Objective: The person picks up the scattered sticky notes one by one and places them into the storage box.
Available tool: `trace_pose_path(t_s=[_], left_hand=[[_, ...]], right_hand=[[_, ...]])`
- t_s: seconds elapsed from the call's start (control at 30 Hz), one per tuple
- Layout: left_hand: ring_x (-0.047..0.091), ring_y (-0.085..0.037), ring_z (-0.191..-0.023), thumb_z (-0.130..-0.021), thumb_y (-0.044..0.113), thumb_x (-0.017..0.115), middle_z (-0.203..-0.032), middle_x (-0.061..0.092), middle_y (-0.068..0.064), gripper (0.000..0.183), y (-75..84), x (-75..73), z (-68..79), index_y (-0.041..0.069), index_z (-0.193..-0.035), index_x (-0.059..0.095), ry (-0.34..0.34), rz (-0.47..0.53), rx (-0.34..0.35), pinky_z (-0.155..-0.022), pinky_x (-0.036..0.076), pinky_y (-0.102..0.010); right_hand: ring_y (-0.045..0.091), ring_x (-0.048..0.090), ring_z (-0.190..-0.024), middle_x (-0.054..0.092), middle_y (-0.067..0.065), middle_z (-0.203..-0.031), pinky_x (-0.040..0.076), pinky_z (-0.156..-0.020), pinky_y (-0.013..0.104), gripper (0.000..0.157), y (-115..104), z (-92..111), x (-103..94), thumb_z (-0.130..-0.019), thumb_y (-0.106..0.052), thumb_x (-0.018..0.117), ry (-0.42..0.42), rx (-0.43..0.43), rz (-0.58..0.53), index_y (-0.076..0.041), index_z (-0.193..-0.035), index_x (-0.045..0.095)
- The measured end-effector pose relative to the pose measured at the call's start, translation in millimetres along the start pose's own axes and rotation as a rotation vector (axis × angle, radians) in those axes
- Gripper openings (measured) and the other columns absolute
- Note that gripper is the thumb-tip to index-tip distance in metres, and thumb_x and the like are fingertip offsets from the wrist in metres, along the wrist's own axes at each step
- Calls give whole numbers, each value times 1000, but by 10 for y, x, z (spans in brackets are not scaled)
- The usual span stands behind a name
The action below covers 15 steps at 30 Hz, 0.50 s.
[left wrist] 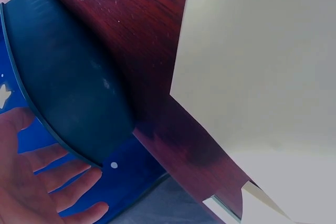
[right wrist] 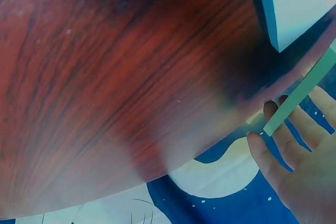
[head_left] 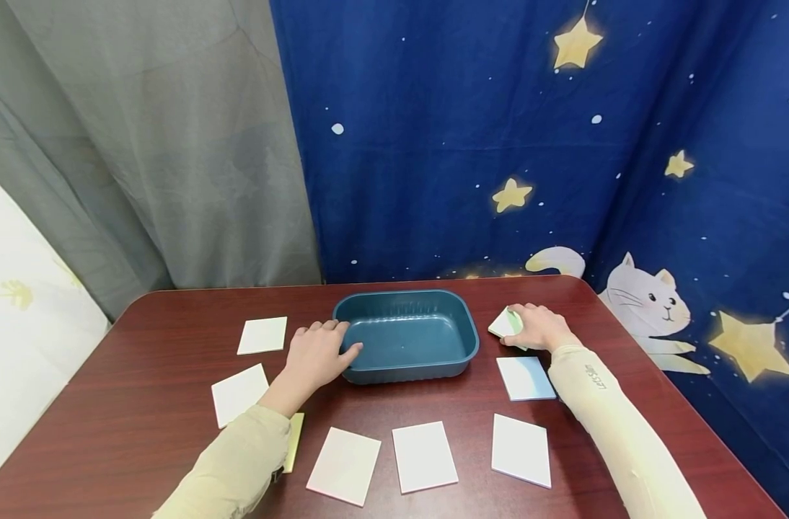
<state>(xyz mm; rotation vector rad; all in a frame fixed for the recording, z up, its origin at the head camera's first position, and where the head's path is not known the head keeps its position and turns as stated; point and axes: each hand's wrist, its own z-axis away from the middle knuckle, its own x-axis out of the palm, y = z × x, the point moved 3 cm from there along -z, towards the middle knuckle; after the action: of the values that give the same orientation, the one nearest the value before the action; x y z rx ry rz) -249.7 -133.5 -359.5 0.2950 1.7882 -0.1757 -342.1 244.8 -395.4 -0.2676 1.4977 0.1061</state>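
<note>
My left hand [head_left: 318, 353] rests at the left end of a dark blue plastic basin [head_left: 407, 375], thumb over the near rim. In the left wrist view its fingers [left wrist: 73, 190] look extended along the basin's edge. At the right of the table, my right hand [head_left: 539, 326] pinches a square pad of sticky notes [head_left: 502, 323]. The right wrist view shows that pad's green side [right wrist: 299, 94] between thumb and fingers. Just nearer lies a blue-edged pad [head_left: 526, 378]. A yellow pad [head_left: 294, 441] is partly hidden under my left wrist.
More square pads lie about the basin: a greenish one [head_left: 262, 336] and a white one [head_left: 240, 395] on the left, a pinkish one [head_left: 345, 466], another white one [head_left: 424, 457] and a lilac-edged one [head_left: 521, 450] in front. Curtains [head_left: 433, 144] hang behind the brown table [head_left: 141, 404].
</note>
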Motion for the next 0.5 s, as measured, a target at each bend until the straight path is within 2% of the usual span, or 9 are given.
trace_pose_path(t_s=[0.5], left_hand=[[52, -30, -97, -82, 45, 54, -111, 56, -14, 52, -18, 16, -3, 5, -114, 57, 6, 4, 0, -77, 40, -47]], right_hand=[[28, 49, -83, 53, 15, -103, 41, -65, 48, 76, -14, 67, -179, -66, -52, 66, 59, -7, -16, -7, -125, 46]])
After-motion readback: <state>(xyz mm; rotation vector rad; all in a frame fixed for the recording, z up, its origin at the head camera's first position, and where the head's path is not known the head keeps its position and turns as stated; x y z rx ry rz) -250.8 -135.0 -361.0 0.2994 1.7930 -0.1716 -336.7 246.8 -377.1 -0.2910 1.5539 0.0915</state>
